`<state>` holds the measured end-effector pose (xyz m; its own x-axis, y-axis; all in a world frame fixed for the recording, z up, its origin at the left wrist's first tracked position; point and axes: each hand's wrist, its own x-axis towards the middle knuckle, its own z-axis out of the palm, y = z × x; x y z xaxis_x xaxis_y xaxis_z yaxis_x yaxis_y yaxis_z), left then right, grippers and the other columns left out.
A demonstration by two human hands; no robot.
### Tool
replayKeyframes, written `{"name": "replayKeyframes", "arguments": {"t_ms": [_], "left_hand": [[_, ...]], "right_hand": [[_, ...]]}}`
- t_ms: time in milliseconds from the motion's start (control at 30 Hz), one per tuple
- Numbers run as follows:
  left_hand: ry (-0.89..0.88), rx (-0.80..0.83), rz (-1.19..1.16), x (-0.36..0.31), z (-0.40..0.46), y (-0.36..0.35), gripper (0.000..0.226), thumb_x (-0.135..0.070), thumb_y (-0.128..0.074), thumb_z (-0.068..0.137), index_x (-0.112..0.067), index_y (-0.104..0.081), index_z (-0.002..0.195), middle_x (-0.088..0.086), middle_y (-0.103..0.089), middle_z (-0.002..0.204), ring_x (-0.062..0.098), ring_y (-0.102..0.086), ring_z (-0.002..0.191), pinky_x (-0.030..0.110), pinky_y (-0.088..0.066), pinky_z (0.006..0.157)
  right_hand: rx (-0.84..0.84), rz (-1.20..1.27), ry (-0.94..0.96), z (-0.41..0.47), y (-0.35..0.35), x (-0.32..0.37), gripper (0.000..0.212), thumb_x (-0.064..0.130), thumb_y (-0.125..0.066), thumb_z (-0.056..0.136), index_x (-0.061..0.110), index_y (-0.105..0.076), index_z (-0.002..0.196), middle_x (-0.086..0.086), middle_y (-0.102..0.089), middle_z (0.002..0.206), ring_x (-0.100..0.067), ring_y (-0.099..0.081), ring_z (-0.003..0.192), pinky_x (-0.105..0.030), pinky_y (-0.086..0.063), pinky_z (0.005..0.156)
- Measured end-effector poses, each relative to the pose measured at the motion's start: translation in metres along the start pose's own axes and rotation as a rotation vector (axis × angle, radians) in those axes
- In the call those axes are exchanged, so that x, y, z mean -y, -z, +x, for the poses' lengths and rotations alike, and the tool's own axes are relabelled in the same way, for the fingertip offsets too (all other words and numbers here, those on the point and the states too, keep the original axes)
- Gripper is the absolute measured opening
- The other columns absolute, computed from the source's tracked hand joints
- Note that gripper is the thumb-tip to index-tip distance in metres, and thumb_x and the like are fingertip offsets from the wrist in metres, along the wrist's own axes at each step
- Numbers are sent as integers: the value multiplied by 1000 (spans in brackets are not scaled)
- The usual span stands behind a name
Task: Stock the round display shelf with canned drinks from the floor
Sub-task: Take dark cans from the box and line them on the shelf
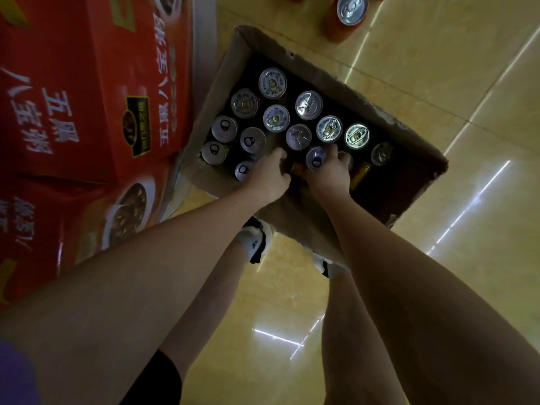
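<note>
Cardboard box (pixel 257 54): open-topped, brown, torn along its rim, standing on the tiled floor (pixel 438 83) just beside a stack of red printed cartons (pixel 87 97).

Canned drinks (pixel 276 118): upright in the box in loose rows, silver pull-tab lids facing up, dark bodies mostly hidden. The far and left parts of the box are filled; the near right corner shows a dark gap where gold-coloured can sides (pixel 361 176) are visible lower down.

Left hand (pixel 270 178): reaching into the near side of the box, fingers curled down between the cans, next to a lid at the near left edge (pixel 244 170). Whether it actually grips a can is hidden by the back of the hand; cannot tell.

Right hand (pixel 331 173): in the box just beside the left hand, fingers curled round one silver-lidded can (pixel 316 158), whose top shows at the fingertips.

Both forearms: bare, extending down from the bottom of the view.

Feet: two in white shoes (pixel 252 238) with dark trim, on the floor at the near edge of the box, partly under it in this view.

Separate can (pixel 352 8): red-bodied, silver lid, standing on the floor well apart from the box at the top of the view.

Floor: glossy beige tiles with bright light reflections.
</note>
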<state>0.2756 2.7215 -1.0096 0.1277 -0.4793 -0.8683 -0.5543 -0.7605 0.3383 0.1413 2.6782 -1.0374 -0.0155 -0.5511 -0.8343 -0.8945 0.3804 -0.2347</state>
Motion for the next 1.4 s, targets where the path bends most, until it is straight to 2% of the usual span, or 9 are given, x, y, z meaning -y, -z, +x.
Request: {"name": "replayKeyframes", "arguments": {"t_ms": [100,367,533,767,867,967,1200,1300,1400], "left_hand": [[14,-16,-15,3,13,-9,44,-15,-58,92,-17,-45,134,7,-57,125,27,-58,105,44,-51,91],[34,-15,-43,9,-7,-8,36,-13,-54,94,-12,-48,130,9,-54,125,27,-53,114,37,-46,92],[40,-14,-73,-13,-65,21,36,-11,-54,94,-9,-47,129,13,-54,124,29,-53,112,37,-45,88],[-33,-6,-11,-70,-172,86,43,-14,-58,94,-12,-43,135,12,-52,132,30,-53,117,43,-48,93],[-67,7,19,-99,-228,120,45,-9,-57,94,-14,-40,135,14,-56,118,30,-58,96,43,-48,76],[-114,-79,-32,-135,-289,158,42,-9,-59,91,-21,-41,127,9,-59,100,25,-55,75,36,-39,60],[-340,-315,-259,-206,-428,233,68,-11,-85,58,-10,-59,121,4,-68,118,18,-63,107,34,-52,93],[-431,-413,-298,-235,-505,268,66,12,-82,63,-3,-59,123,3,-64,113,8,-56,102,13,-46,83],[-442,-482,-277,-250,-572,296,68,2,-89,58,-15,-64,119,-1,-68,111,12,-61,100,26,-50,85]], "right_hand": [[12,-2,17,13,-13,0,70,30,-71,85,17,-31,141,-21,-27,144,-44,-50,116,-45,-48,94],[-47,-146,150,-10,5,5,58,26,-73,81,14,-44,130,-20,-36,134,-45,-56,103,-47,-52,84],[2,-134,252,-84,53,22,40,24,-69,80,20,-51,116,-14,-41,128,-39,-62,93,-47,-55,81],[63,-89,359,-189,147,73,57,28,-74,75,14,-41,119,-10,-56,113,-29,-58,99,-43,-52,78],[112,-112,454,-237,196,104,55,25,-75,74,11,-44,117,-12,-55,115,-31,-55,102,-35,-44,73],[97,-136,556,-291,248,137,59,25,-76,73,10,-49,123,-9,-61,113,-29,-58,101,-31,-42,71],[-10,-203,815,-441,362,205,52,36,-80,69,14,-60,112,-1,-61,93,-16,-55,84,-25,-35,64],[-11,-257,919,-504,409,233,61,41,-82,67,16,-61,118,-3,-67,97,-20,-63,91,-32,-50,69],[71,-314,1025,-565,442,259,57,31,-81,74,6,-59,120,-8,-65,92,-20,-61,77,-28,-48,62]]}}
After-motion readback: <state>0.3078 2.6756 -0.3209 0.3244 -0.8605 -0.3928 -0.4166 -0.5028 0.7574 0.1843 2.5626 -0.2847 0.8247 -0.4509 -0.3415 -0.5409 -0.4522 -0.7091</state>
